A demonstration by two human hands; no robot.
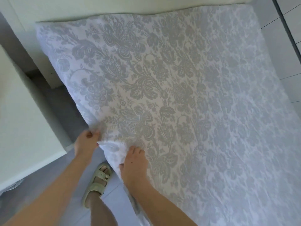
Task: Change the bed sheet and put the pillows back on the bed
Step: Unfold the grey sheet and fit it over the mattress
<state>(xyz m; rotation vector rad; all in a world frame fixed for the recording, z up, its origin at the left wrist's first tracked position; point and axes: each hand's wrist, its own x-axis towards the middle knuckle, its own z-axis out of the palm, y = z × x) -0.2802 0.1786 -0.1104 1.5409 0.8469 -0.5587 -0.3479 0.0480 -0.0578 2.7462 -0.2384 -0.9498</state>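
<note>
While left hand (87,141) pinches sheet (179,95) edge at near bed (44,59) corner and right hand (135,162) grips fold beside it, could yank spread sheet askew or off corner if overtugged.

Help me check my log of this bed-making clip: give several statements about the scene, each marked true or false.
1. The left hand pinches the patterned sheet at the near corner. True.
2. The right hand hangs free of the sheet. False: it grips the sheet at that same corner.
3. Pillows lie on the sheet. False: none is in view.
4. A sandalled foot shows between the two arms. True.
</note>
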